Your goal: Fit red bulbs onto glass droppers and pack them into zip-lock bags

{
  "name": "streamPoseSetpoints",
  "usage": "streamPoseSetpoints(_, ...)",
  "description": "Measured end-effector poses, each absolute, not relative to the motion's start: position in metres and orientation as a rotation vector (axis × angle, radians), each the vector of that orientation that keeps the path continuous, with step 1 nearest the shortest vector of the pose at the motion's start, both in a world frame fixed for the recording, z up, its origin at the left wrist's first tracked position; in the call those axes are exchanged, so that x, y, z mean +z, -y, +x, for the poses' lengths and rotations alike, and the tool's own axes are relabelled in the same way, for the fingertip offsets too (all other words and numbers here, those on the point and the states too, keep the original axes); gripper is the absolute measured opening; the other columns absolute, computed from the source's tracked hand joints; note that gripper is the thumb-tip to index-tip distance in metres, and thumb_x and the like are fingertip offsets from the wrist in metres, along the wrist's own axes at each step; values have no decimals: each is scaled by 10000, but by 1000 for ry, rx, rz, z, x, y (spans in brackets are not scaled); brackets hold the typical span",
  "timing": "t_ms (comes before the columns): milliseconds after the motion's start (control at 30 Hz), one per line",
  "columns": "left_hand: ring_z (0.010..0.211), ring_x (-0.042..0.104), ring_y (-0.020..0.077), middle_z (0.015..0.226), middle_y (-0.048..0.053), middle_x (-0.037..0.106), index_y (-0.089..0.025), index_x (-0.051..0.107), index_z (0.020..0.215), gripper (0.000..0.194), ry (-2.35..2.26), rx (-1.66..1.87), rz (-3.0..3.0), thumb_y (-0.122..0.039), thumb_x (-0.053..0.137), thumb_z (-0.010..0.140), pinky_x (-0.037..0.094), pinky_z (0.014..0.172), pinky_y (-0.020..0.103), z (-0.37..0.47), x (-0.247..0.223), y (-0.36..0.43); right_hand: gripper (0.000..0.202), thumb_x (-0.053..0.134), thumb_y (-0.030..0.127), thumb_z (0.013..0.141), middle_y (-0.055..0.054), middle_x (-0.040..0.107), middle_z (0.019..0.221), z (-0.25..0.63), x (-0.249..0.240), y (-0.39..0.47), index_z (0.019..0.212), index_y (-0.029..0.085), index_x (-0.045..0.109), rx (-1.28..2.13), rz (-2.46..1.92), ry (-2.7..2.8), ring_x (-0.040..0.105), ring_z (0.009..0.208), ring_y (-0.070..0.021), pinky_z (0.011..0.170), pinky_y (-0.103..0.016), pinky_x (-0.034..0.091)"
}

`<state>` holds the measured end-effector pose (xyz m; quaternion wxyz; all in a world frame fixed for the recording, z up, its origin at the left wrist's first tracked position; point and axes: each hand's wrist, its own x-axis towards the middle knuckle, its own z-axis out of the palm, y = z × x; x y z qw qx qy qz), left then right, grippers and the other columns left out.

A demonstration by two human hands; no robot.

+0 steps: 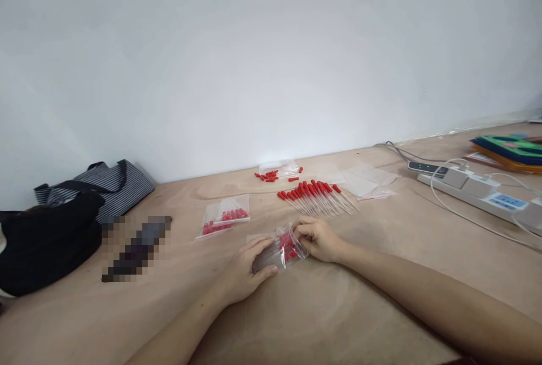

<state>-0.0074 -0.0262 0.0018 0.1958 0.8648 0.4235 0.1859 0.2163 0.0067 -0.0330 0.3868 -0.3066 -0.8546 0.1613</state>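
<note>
A clear plastic zip bag [287, 247] with several red-bulbed droppers inside lies between my hands. My left hand [249, 269] is wrapped round the lower end of the bag, thumb on the near side and fingers on the far side. At the bag's right end, by the red bulbs, my right hand [315, 238] pinches the edge with curled fingers. Just beyond, a row of loose droppers [315, 198] with red rubber bulbs and clear tapered tubes lies on the table. Two filled bags [224, 217] overlap to the left.
Loose red bulbs [270, 176] lie by a clear bag near the wall. Flat clear bags [368, 181] sit behind the droppers. A power strip [478, 190] with cables is at right, near stacked colourful boards [508, 147]. A striped bag [127, 184] and black cloth [51, 246] are at left.
</note>
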Motion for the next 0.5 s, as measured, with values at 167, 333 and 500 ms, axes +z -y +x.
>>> streamPoseSetpoints(167, 1138, 458, 213, 1232, 65, 515, -212, 502, 1182, 359, -1199, 507, 2423, -297, 415, 844, 363, 971, 400, -8, 0, 25, 222, 467, -4, 639, -14, 559, 770, 218, -33, -6, 686, 182, 578, 379, -795, 2144, 526, 707, -111, 616, -203, 395)
streamPoseSetpoints(333, 1146, 451, 211, 1245, 60, 505, -223, 527, 1167, 343, -1182, 522, 2474, -259, 398, 850, 359, 973, 404, -9, -3, 23, 163, 531, 88, 674, -7, 546, 720, 222, -26, -3, 797, 176, 591, 502, -892, 2116, 488, 598, -95, 534, -190, 382)
streamPoseSetpoints(500, 1170, 427, 217, 1263, 51, 489, -237, 496, 1198, 363, -1197, 461, 2501, -266, 425, 843, 325, 995, 427, -9, 0, 24, 133, 560, 124, 689, 1, 586, 675, 220, -22, 1, 804, 169, 607, 650, -883, 2144, 510, 586, -98, 564, -199, 401)
